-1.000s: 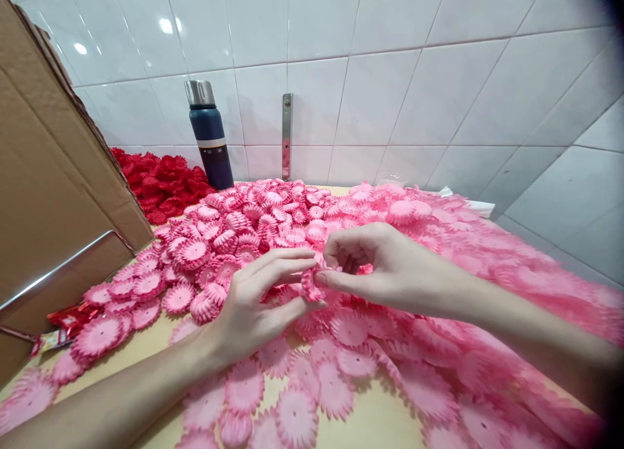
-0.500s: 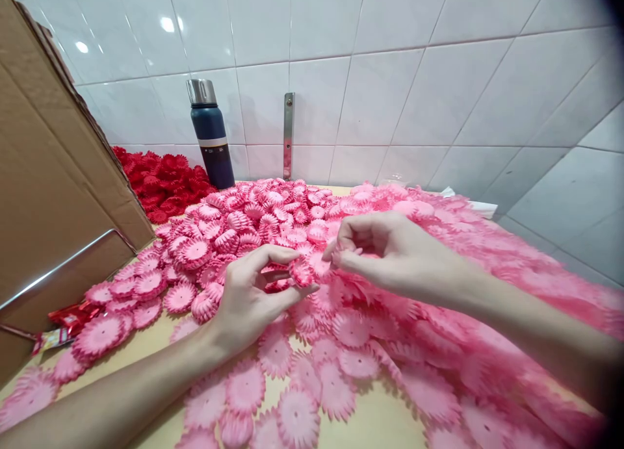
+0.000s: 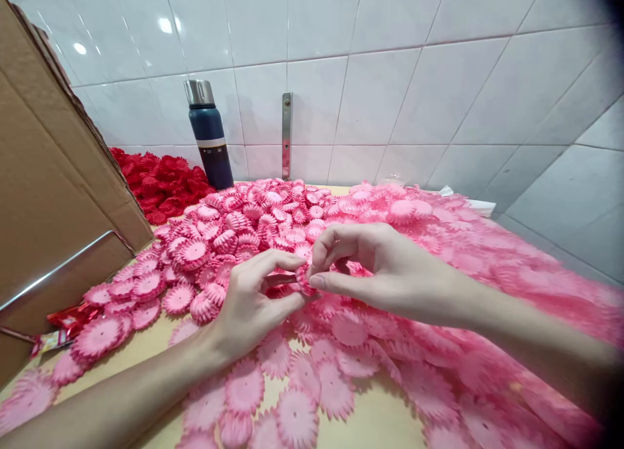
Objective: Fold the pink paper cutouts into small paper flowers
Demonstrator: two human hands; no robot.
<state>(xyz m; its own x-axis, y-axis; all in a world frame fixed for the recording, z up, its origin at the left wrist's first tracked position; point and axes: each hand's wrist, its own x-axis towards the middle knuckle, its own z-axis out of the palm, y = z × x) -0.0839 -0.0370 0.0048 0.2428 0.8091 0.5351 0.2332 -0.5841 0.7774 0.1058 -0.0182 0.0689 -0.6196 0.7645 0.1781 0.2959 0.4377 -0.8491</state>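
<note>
Between the thumb and fingers of my left hand (image 3: 260, 292) is a small stack of pink fabric petals (image 3: 303, 280) with scalloped edges. My right hand (image 3: 361, 267) meets it from the right, its thumb and forefinger pinched together at the stack's right face. Whatever lies within that pinch is mostly hidden by the fingers. Below and around both hands lie loose pale pink petal discs (image 3: 296, 415), each with a small centre hole. Behind my left hand rises a heap of darker-edged, cupped pink petal stacks (image 3: 192, 251).
A cardboard box (image 3: 58, 143) stands at the left, with a shiny red wrapper (image 3: 73, 319) near its foot. Red petals (image 3: 166, 182) are piled beside a dark blue bottle (image 3: 211, 140). A metal strip (image 3: 286, 137) is fixed to the tiled wall. Translucent pink petals (image 3: 511, 267) spread along the right.
My right hand has moved left and slightly down, bringing its fingertips against the petal stack. The stack has turned more edge-on, while my left hand stays nearly in place.
</note>
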